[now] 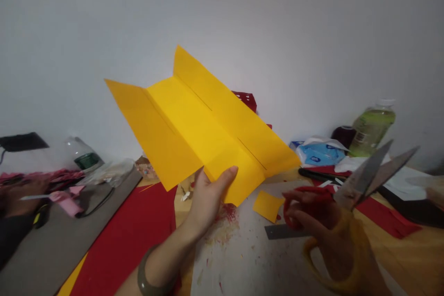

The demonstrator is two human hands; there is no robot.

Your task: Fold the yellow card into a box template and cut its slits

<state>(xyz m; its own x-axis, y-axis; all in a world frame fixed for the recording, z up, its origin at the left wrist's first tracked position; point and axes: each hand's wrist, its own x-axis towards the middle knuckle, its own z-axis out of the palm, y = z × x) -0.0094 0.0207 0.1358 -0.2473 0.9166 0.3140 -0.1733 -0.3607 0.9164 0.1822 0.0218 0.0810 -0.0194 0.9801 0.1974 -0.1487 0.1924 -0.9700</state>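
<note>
My left hand (208, 199), with a bangle on the wrist, pinches a yellow sheet of paper (194, 120) at its lower edge, thumb on the near face. Creases split the sheet into a middle panel and two raised side flaps, and thin slits run along the creases. In my right hand (322, 231) is a pair of scissors (367, 185) with red and yellow handles. Its blades stand apart, pointing up to the right, away from the paper. Below lie a small yellow paper piece (268, 206) and a dark flat strip (286, 232), partly hidden by the right hand.
A stained grey board (239, 263) lies on the wooden table, with red paper (128, 240) at its left. Another person's hand (24, 196) is at far left near a pink tool (65, 202). A green drink bottle (373, 129) and blue tissue pack (321, 151) stand back right.
</note>
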